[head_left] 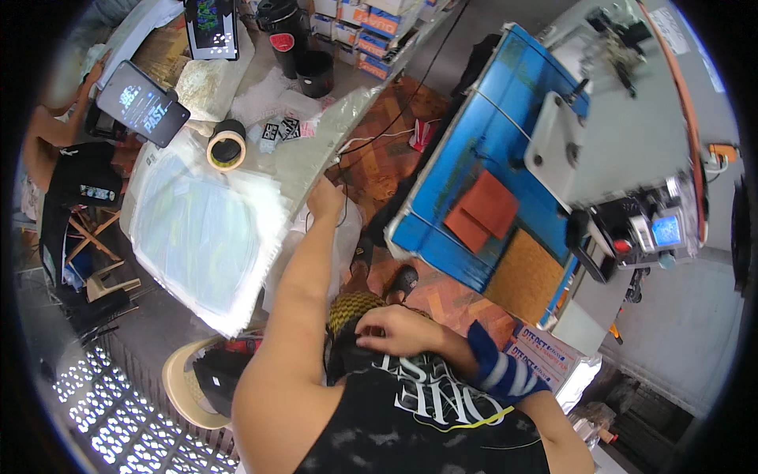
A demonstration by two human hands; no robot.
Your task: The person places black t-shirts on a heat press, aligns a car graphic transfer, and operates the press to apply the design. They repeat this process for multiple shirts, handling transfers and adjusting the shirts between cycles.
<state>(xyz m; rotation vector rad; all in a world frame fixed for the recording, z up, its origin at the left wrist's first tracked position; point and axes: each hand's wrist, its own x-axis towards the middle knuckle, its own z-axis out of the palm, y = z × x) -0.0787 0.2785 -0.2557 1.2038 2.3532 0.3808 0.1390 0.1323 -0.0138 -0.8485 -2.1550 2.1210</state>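
Two bare hands show. Past the right edge of the worktop (347, 117), the left hand (325, 197) hangs by a thin dark cable (346, 188) and one translucent plastic bag (347, 225); its fingers are turned away, so I cannot tell whether its grip is clenched, released or grasping either. The bag lies below that edge, partly behind the left forearm. The right hand (391, 328) is held before the torso, its grip released, fingers loosely bent, nothing visible in it.

One stack of white sheets (205, 233) covers the worktop's near end, too tightly layered to count. Beyond it are one tape roll (229, 160), one phone (142, 104) and, cut off at the upper rim, one tablet (212, 31). Several small packets (283, 129) overlap near the right edge; their number is unclear.

Two red-brown pads (483, 212) overlap on the blue table (430, 209), with one cork-coloured board (525, 272) at its near end. One other person (47, 150) is partly lost at the left rim.
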